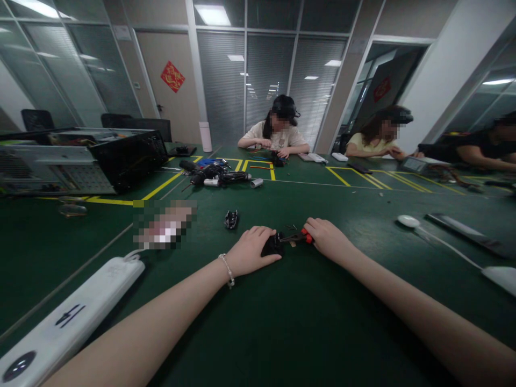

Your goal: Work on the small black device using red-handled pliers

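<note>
My left hand (250, 251) is closed around a small black part (274, 245) and holds it down on the green table. Its exact kind is hard to make out. In my right hand (327, 236) is a pair of pliers with red handles (306, 235). The dark jaws (290, 238) point left and reach the edge of the black part; whether they grip it I cannot tell. A few tiny screw-like pieces (292, 227) lie just beyond the jaws. Left of my left hand sits another small black part (231, 219), apart from both hands.
A white power strip (80, 317) lies at the left, near a blurred-out item (166, 223). An open computer case (80, 161) stands behind it. A pile of tools (213, 174) lies mid-table. At the right are a white mouse-like object (408, 221) and a dark slab (467, 231). Several people sit opposite.
</note>
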Demonstrator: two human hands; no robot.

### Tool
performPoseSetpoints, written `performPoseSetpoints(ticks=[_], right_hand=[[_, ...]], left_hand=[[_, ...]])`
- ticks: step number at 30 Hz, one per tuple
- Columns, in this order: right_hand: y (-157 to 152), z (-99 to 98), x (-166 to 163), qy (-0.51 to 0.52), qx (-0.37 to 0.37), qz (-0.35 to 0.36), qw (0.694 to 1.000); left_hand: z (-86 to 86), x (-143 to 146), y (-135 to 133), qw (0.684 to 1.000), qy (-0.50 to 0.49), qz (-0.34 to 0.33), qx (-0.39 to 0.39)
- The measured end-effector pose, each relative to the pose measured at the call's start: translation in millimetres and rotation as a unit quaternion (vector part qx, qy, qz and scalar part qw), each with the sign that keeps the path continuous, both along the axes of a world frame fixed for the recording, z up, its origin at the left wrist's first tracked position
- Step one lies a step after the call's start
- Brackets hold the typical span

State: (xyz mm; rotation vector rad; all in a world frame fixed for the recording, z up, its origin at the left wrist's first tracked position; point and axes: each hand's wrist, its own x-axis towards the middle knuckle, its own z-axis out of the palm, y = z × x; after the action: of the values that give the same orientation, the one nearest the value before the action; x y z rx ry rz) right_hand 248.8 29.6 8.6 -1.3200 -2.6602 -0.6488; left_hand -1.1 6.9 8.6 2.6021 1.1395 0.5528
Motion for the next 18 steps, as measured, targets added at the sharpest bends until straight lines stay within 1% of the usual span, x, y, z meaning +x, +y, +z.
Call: performPoseSetpoints(ticks=[6,15,18], right_hand=[[-5.0,4.9,-2.7,-0.021,0.030,-0.012,0.999],[-8.7,7.0,-4.8,-0.029,0.040,-0.032,0.998],[-7.5,5.5,-5.5,-0.028,0.031,-0.031,0.999]], left_hand=[[0.0,-0.4,-0.1,1.000,0.001,-0.001,-0.005],[3.8,-0.6,-2.0,1.000,0.000,0.000,-0.007],[4.2,-1.2,-4.6,1.000,-0.003,0.001,0.003]])
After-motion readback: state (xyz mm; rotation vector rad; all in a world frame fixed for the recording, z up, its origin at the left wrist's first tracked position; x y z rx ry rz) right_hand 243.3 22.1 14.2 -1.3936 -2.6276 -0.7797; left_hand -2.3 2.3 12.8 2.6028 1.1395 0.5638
